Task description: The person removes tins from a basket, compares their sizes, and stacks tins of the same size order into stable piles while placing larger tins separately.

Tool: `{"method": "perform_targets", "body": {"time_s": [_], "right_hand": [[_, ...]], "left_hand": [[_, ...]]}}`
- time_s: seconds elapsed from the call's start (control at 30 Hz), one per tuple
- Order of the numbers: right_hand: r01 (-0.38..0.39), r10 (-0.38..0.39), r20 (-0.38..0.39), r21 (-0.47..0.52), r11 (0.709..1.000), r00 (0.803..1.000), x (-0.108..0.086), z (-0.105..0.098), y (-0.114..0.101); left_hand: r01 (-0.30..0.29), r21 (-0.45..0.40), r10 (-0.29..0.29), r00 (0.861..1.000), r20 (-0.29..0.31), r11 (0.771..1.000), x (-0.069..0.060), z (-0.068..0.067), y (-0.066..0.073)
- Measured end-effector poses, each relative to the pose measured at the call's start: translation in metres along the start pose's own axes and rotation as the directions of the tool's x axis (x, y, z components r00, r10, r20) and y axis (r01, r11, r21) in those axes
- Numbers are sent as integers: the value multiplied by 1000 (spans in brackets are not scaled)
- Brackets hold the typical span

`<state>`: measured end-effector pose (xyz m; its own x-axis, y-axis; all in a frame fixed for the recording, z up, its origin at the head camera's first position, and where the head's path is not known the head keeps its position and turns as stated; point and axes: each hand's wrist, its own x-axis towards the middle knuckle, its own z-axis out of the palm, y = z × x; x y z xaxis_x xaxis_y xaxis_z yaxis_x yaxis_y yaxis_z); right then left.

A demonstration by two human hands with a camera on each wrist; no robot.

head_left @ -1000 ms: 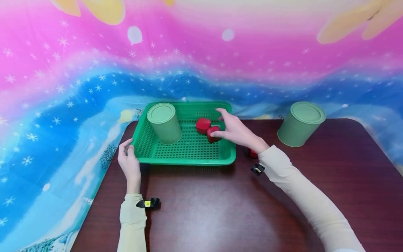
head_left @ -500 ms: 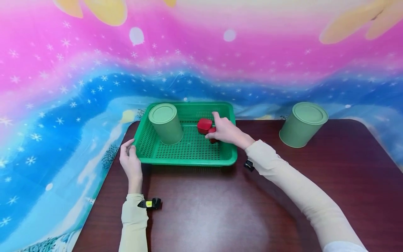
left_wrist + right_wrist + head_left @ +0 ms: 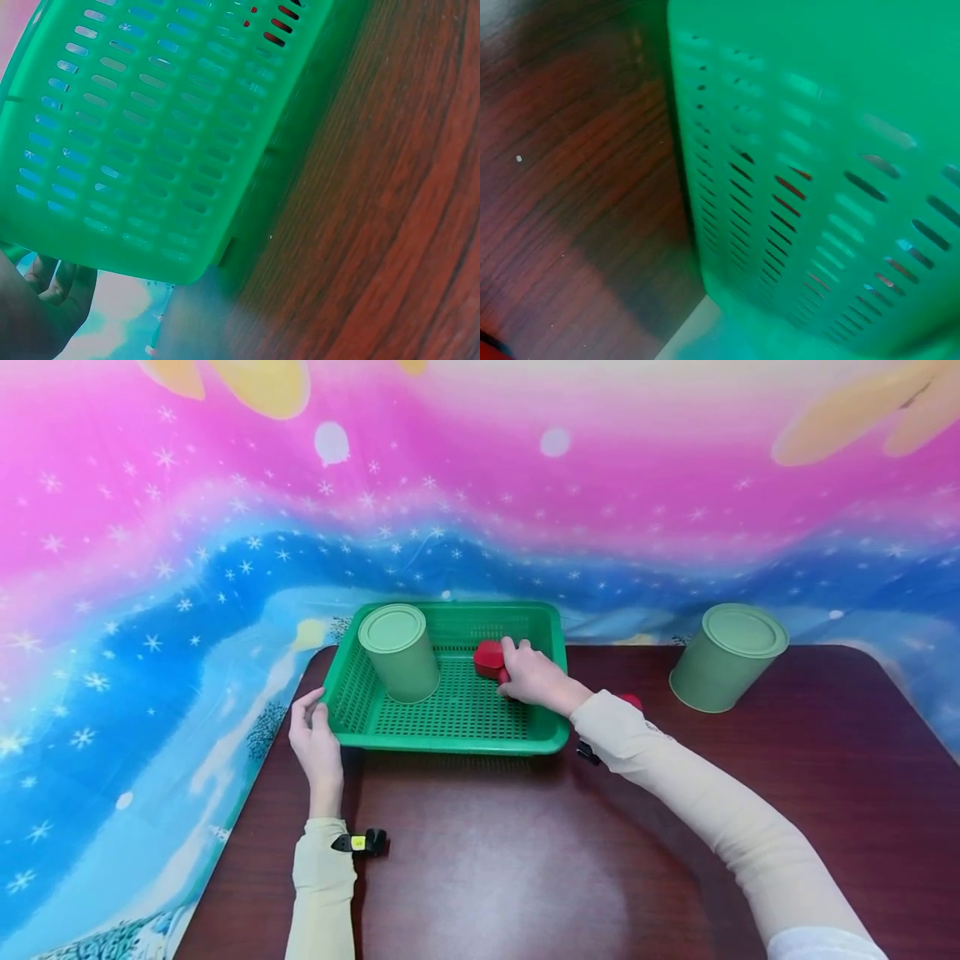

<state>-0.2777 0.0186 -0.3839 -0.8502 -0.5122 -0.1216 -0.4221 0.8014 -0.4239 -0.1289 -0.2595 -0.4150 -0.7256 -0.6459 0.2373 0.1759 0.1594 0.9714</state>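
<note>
The left hand [image 3: 317,752] grips the left rim of the green basket [image 3: 450,744]; in the left wrist view its curled fingers [image 3: 64,283] show at the edge of the basket [image 3: 150,259]. Inside the basket's right part, the right hand [image 3: 538,678] pinches a red block [image 3: 504,680], mostly covered by the fingers. Another red block [image 3: 487,659] lies against it on the left. A green can [image 3: 405,664] stands upright in the basket's left part. Only the perforated basket wall [image 3: 727,112] fills most of the right wrist view, with the right hand out of sight.
A second green can [image 3: 727,660] stands at the table's back right. Part of a red object [image 3: 632,701] shows behind the right sleeve, on the table [image 3: 480,835]. A patterned cloth [image 3: 480,502] hangs behind the table.
The right hand has moved left and down onto the nearer red block, and its spread fingers have closed round it. The left hand has kept its hold on the basket rim.
</note>
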Motion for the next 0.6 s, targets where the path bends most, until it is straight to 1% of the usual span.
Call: {"method": "perform_targets", "body": {"time_s": [0.1,0.17,0.33,0.4,0.47,0.53,0.6], "right_hand": [[19,-19,9,-35,999,1000,0,2,1],[49,-48,17,-62,997,999,0,3,1],[159,-153,68,-94,983,986,0,2,2],[178,-169,95,-93,980,981,0,2,3],[180,-168,126,-94,979,978,0,2,4],[163,-145,157,-109,981,977,1,3,3],[141,-114,191,-134,981,975,1,4,3]], "left_hand": [[-2,-7,2,1000,4,1000,1,1,-1],[0,-8,0,1000,4,1000,2,1,-3],[-6,-4,6,1000,-6,1000,14,-3,-29],[-6,1,6,1000,-7,1000,17,-3,-35],[2,6,-2,1000,-6,1000,15,-3,-30],[10,10,-10,1000,-4,1000,13,-2,-26],[13,13,-13,1000,-4,1000,12,-1,-25]]}}
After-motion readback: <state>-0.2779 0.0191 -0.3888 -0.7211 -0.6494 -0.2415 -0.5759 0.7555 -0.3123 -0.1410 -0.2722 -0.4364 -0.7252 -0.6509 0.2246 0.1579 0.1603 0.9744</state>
